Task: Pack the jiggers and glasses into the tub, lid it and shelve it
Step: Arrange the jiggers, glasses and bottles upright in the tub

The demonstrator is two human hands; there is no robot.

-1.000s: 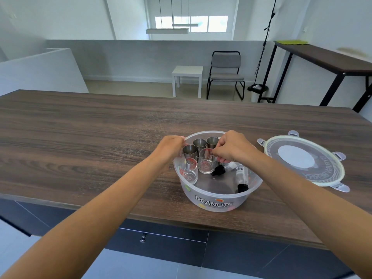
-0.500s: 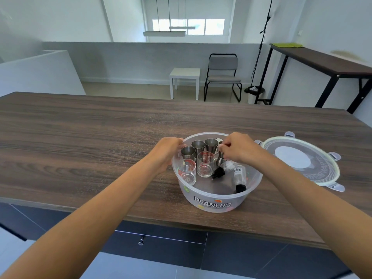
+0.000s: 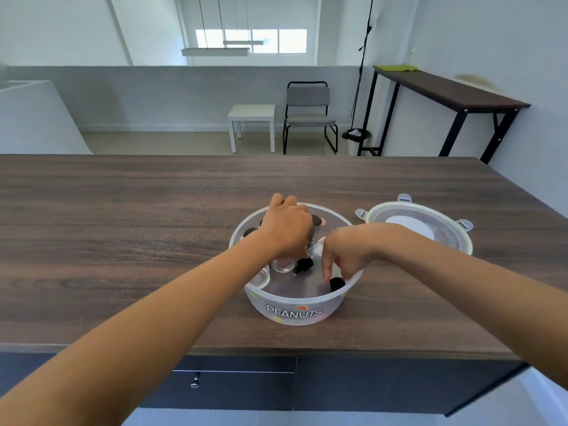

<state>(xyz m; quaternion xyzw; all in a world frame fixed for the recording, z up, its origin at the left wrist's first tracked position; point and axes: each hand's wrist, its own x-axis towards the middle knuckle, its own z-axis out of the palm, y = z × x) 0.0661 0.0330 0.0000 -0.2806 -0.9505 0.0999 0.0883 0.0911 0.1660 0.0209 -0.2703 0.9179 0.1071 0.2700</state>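
A clear round tub (image 3: 295, 310) labelled PEANUTS stands on the wooden counter (image 3: 123, 241). My left hand (image 3: 285, 229) is inside it, curled down over the steel jiggers; one jigger (image 3: 316, 226) shows beside my knuckles and another (image 3: 250, 232) at the left wall. What my left fingers hold is hidden. Two shot glasses (image 3: 282, 265) (image 3: 261, 278) stand in front of that hand. My right hand (image 3: 344, 256) reaches down at the tub's right side, fingers closed around a small bottle with a black cap (image 3: 336, 283). A small black piece (image 3: 302, 265) lies on the tub floor.
The tub's round lid (image 3: 442, 238) with clip tabs lies on the counter just right of the tub. The counter's front edge is close below the tub, with dark drawers (image 3: 233, 385) under it. A chair, a small white table and a tall side table stand beyond.
My left hand has left the tub's left rim and now covers the jiggers. My right hand has dropped from the back of the tub to the small bottle at the front right.
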